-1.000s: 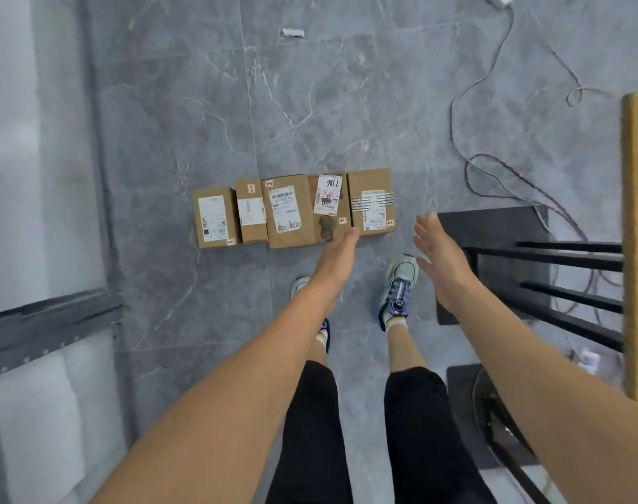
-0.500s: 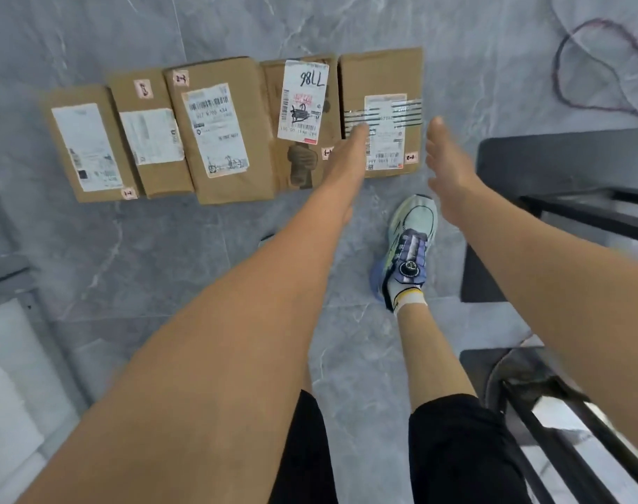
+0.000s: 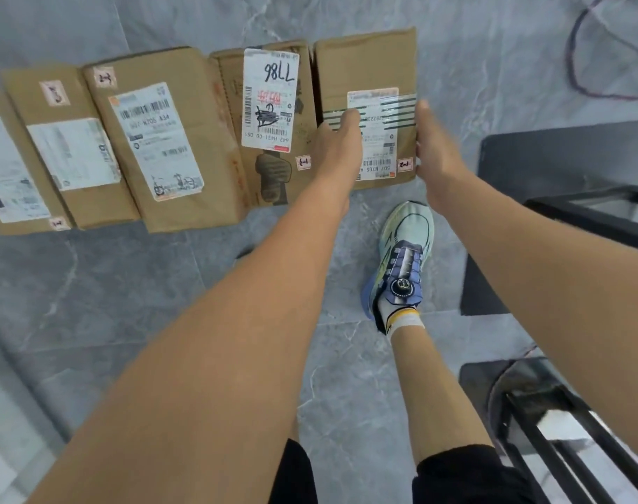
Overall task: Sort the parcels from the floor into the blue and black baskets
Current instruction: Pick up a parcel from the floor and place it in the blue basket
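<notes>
Several brown cardboard parcels lie side by side on the grey floor. The rightmost parcel point(image 3: 368, 63) has a white label with green stripes. My left hand point(image 3: 337, 150) rests on top of its left part with the fingers stretched forward. My right hand point(image 3: 433, 154) lies flat against its right edge. To the left is a parcel with a handwritten label point(image 3: 270, 103), then a wider parcel point(image 3: 157, 140) and two smaller ones point(image 3: 70, 147), the last cut off by the frame. No blue basket is in view.
A black metal frame point(image 3: 582, 212) with bars stands close on the right, with more black bars point(image 3: 550, 431) below it. My right foot in a pale shoe point(image 3: 401, 256) stands just in front of the parcel. A purple cable point(image 3: 579, 67) loops on the floor at the far right.
I have bent lower, so the parcels look larger. Both hands moved forward onto the rightmost parcel: the left onto its top, the right against its right edge.
</notes>
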Tool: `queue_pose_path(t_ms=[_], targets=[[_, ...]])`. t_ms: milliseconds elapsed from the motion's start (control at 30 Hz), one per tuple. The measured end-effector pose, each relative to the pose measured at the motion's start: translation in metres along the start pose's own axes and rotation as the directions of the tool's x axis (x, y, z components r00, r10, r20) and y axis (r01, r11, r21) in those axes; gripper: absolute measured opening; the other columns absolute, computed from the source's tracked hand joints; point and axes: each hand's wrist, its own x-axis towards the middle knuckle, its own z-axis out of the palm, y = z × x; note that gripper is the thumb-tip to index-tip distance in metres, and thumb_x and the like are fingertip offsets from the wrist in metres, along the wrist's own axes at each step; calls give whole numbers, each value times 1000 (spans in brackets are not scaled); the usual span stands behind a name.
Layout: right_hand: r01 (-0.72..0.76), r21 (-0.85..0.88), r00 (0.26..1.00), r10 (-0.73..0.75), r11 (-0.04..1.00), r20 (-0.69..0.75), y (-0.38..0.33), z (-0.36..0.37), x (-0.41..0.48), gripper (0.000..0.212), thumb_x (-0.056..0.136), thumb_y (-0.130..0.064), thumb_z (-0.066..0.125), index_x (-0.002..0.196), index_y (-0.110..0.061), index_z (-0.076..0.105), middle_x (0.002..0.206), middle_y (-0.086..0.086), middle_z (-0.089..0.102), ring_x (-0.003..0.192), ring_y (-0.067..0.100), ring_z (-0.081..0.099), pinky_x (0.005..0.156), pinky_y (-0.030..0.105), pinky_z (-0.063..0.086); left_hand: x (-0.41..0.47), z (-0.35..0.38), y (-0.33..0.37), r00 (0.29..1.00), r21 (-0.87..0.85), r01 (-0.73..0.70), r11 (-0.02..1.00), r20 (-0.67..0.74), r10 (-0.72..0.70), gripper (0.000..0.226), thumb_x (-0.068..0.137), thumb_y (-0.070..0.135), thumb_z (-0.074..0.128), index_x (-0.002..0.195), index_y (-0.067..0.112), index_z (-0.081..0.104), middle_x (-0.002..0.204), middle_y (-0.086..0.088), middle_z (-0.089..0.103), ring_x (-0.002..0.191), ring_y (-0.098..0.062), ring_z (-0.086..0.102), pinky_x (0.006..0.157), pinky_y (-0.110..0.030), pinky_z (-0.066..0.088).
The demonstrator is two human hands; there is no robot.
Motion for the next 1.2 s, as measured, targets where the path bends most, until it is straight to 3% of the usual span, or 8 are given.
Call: queue_pose_path(t_ms=[167,333,533,667,800,900,1033,1200], targets=[[15,-41,1000,-15,999,-2,2,1,6,48,112,-53,26,97,-37,68,106,-17,73,104,6,68,97,34,51,-35,-4,20,999,28,-32,999,0,32,83,88,60,45,157,15,35,160,-11,39,144,-32,40,117,-55,35],[11,-8,1000,-11,1000,-15,5,1,20,50,110,-59,26,114,-38,70,114,-14,76,107,6,70,101,33,51,-25,-1,3,999,53,-17,998,44,15,79,104,52,39,166,21,1,173,-2,14,156,-27,21,125,-51,23],[-2,78,1000,3,997,-22,3,-1,17,59,108,-65,24,128,-35,71,112,-9,80,104,13,76,104,44,54,-24,-4,10,983,-69,81,994,173,-68,73,104,62,35,166,31,11,172,4,18,156,-23,20,122,-50,20],[20,139,996,-8,990,-90,-20,-8,-12,60,107,-67,24,127,-36,72,115,-11,79,110,12,74,106,42,53,-50,-9,28,982,-91,-12,996,188,29,73,103,65,35,165,32,15,172,6,19,157,-21,19,123,-49,18],[85,144,986,-62,986,-158,-62,-12,-59,58,109,-65,25,123,-34,71,111,-12,79,102,6,74,85,26,55,-93,-29,57,970,-133,-110,985,201,136,73,105,63,33,166,30,9,173,8,10,158,-15,13,127,-47,14],[143,174,975,-109,974,-191,-100,-7,-106,61,106,-69,28,140,-33,63,126,-12,73,113,6,69,86,27,50,-134,-59,84,962,-185,-169,968,180,203,74,103,68,32,166,33,12,173,11,11,158,-12,11,127,-46,13],[253,206,957,-213,945,-197,-159,4,-180,53,109,-63,29,130,-34,68,116,-16,77,107,2,71,86,25,49,-213,-117,129,946,-216,-244,945,162,282,80,95,79,32,163,38,21,171,15,20,156,-8,17,128,-48,15],[397,183,914,-371,899,-164,-234,22,-284,50,109,-62,29,128,-38,68,116,-19,76,104,-7,69,85,20,44,-317,-190,181,901,-244,-387,889,105,421,76,100,74,31,164,36,18,170,14,21,147,3,19,124,-31,10]])
